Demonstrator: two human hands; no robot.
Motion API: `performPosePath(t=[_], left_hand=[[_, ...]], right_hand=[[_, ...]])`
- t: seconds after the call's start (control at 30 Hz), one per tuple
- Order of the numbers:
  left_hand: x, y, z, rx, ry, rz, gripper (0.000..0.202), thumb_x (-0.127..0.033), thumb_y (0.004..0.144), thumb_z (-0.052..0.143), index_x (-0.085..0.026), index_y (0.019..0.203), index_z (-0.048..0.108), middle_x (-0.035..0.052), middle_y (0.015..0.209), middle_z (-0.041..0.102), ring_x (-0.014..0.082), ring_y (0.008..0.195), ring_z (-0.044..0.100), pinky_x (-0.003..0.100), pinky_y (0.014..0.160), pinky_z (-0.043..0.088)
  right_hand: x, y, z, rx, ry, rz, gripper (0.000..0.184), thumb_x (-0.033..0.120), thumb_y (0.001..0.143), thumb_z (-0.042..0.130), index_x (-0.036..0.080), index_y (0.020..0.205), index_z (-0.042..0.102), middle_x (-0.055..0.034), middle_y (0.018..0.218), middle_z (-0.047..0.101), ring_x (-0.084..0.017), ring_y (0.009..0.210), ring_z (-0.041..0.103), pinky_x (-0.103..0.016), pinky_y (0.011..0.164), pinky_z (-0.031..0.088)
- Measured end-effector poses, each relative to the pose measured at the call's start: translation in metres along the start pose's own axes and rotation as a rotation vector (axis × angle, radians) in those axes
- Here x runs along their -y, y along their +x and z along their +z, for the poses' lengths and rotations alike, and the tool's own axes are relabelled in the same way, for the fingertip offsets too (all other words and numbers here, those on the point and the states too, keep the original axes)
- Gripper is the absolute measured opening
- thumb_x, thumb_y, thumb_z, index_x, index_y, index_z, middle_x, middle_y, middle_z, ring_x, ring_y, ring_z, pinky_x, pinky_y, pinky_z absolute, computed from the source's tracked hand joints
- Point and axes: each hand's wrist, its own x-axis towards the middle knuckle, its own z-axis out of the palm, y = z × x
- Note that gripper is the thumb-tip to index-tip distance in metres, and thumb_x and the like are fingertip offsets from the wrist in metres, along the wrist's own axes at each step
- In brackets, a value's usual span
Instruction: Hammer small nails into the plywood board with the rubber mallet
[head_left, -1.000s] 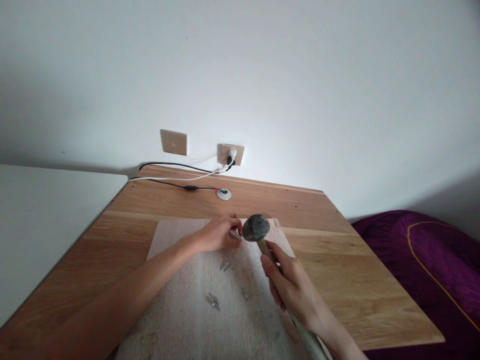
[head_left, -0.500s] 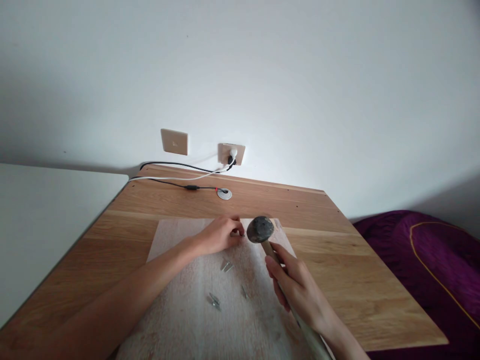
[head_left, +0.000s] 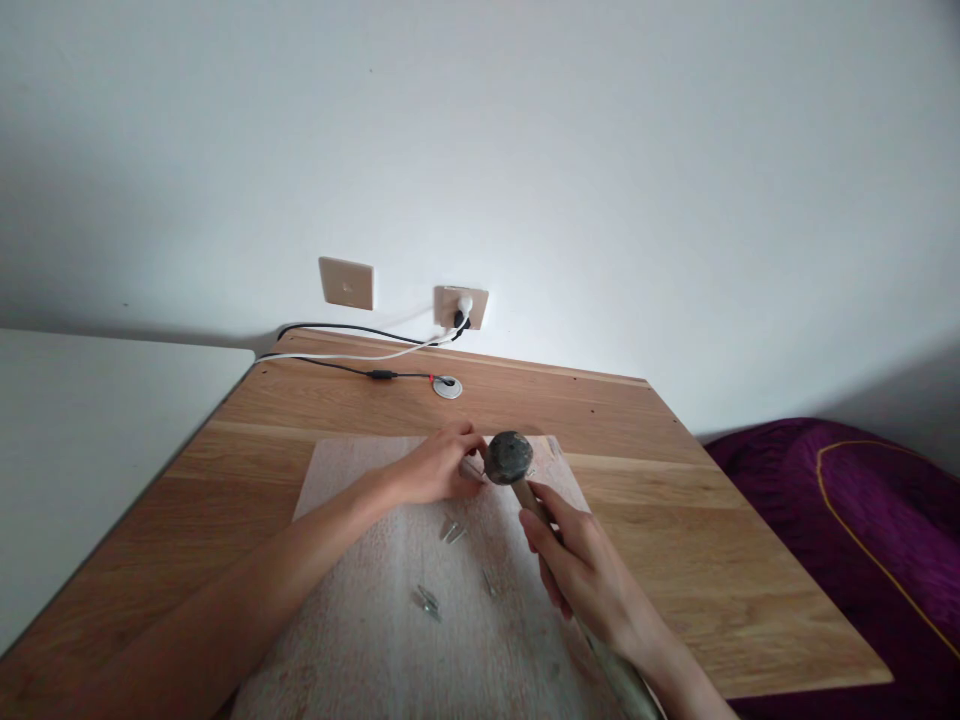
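My right hand (head_left: pixel 577 555) is wrapped around the handle of a hammer (head_left: pixel 510 458) with a dark round head. The head is over the far part of a pale wooden board (head_left: pixel 360 620), close beside the fingertips of my left hand (head_left: pixel 442 462). Thumb and fingers of that left hand are pinched together low over the board; what sits between them is hidden or too small to name. Nearer me on the board lie several thin silvery nails (head_left: pixel 453 532), some in small groups (head_left: pixel 427 600), one alone (head_left: pixel 490 582).
The board rests on a wooden tabletop (head_left: pixel 675 560) against a white wall (head_left: pixel 600 200). Cables (head_left: pixel 352 356) run along the back to a wall socket (head_left: pixel 450 300), near a cable grommet (head_left: pixel 448 388). A white panel (head_left: pixel 97 430) stands left; purple fabric (head_left: pixel 780 500) lies right.
The hammer head has shifted slightly left, closer to my left fingertips, and my right hand moved with it. My left fingers have shifted a little; the nails lie as before.
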Motion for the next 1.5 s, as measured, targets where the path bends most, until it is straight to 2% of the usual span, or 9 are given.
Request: performPosePath(t=[0.2, 0.47, 0.67, 0.8, 0.87, 1.0, 1.17, 1.37, 1.5], left_hand=[[0.001, 0.0, 0.001, 0.012, -0.005, 0.004, 0.022, -0.026, 0.084, 0.081, -0.019, 0.105, 0.076, 0.0072, 0.106, 0.066, 0.026, 0.102, 0.064, 0.033, 0.089, 0.047], [0.006, 0.001, 0.008, -0.04, -0.063, -0.009, 0.004, -0.02, 0.089, 0.075, -0.018, 0.088, 0.077, 0.0032, 0.091, 0.067, 0.016, 0.078, 0.063, 0.026, 0.07, 0.042], [0.005, 0.003, 0.008, 0.001, -0.095, 0.091, 0.012, -0.023, 0.094, 0.069, -0.021, 0.101, 0.078, 0.0075, 0.104, 0.073, 0.023, 0.097, 0.067, 0.031, 0.085, 0.049], [0.005, 0.004, 0.006, 0.032, -0.067, 0.039, 0.012, -0.019, 0.093, 0.066, -0.018, 0.094, 0.078, 0.0061, 0.098, 0.07, 0.0196, 0.086, 0.065, 0.029, 0.078, 0.047], [0.005, 0.004, 0.003, 0.034, -0.038, 0.021, 0.01, -0.023, 0.09, 0.071, -0.018, 0.096, 0.078, 0.0061, 0.097, 0.066, 0.02, 0.088, 0.064, 0.029, 0.079, 0.047], [0.007, 0.002, -0.002, 0.011, -0.073, 0.072, 0.03, -0.035, 0.081, 0.085, -0.018, 0.105, 0.076, 0.0079, 0.103, 0.063, 0.0252, 0.1, 0.063, 0.033, 0.088, 0.049], [0.003, 0.0, -0.003, -0.002, -0.114, 0.062, 0.036, -0.034, 0.082, 0.084, -0.019, 0.112, 0.071, 0.0091, 0.113, 0.061, 0.026, 0.109, 0.061, 0.036, 0.096, 0.048], [-0.012, -0.008, -0.025, 0.042, 0.017, -0.03, 0.04, -0.013, 0.072, 0.079, -0.02, 0.109, 0.066, 0.0066, 0.116, 0.062, 0.0258, 0.109, 0.063, 0.034, 0.093, 0.049], [-0.023, -0.019, -0.048, 0.237, 0.087, -0.05, 0.019, -0.018, 0.075, 0.077, -0.02, 0.092, 0.068, 0.0023, 0.099, 0.067, 0.0208, 0.09, 0.065, 0.029, 0.076, 0.047]], right_hand=[[0.001, 0.002, -0.001, 0.0, -0.007, 0.012, 0.035, 0.051, 0.106, 0.043, 0.02, 0.116, 0.054, 0.0094, 0.058, 0.052, -0.008, 0.036, 0.049, -0.018, 0.034, 0.034], [-0.001, 0.0, 0.0, -0.069, 0.022, 0.022, 0.042, 0.051, 0.105, 0.044, 0.018, 0.127, 0.055, 0.0083, 0.06, 0.053, -0.009, 0.036, 0.051, -0.019, 0.034, 0.037], [0.002, 0.0, -0.001, -0.038, 0.027, 0.017, 0.045, 0.053, 0.105, 0.045, 0.017, 0.129, 0.056, 0.0092, 0.06, 0.051, -0.009, 0.035, 0.05, -0.019, 0.034, 0.037], [0.005, 0.0, -0.001, -0.066, 0.033, 0.007, 0.045, 0.054, 0.105, 0.045, 0.016, 0.128, 0.055, 0.0098, 0.059, 0.05, -0.008, 0.035, 0.048, -0.019, 0.034, 0.035], [0.005, 0.0, 0.0, -0.061, 0.045, 0.008, 0.044, 0.054, 0.106, 0.044, 0.017, 0.129, 0.054, 0.0102, 0.059, 0.049, -0.008, 0.035, 0.046, -0.018, 0.035, 0.034], [0.002, -0.001, 0.002, 0.013, 0.02, 0.028, 0.035, 0.052, 0.106, 0.046, 0.02, 0.117, 0.055, 0.0095, 0.062, 0.051, -0.007, 0.036, 0.046, -0.018, 0.035, 0.034], [-0.001, 0.0, 0.002, 0.015, 0.049, 0.013, 0.034, 0.051, 0.108, 0.045, 0.02, 0.119, 0.054, 0.0104, 0.063, 0.048, -0.006, 0.037, 0.045, -0.018, 0.036, 0.032], [-0.006, -0.005, 0.002, -0.001, 0.087, 0.03, 0.042, 0.056, 0.105, 0.049, 0.019, 0.121, 0.057, 0.0101, 0.061, 0.049, -0.007, 0.036, 0.045, -0.018, 0.035, 0.032], [-0.018, -0.02, 0.002, -0.059, 0.147, 0.102, 0.06, 0.066, 0.102, 0.05, 0.016, 0.135, 0.054, 0.0125, 0.05, 0.044, -0.009, 0.033, 0.04, -0.019, 0.035, 0.03]])
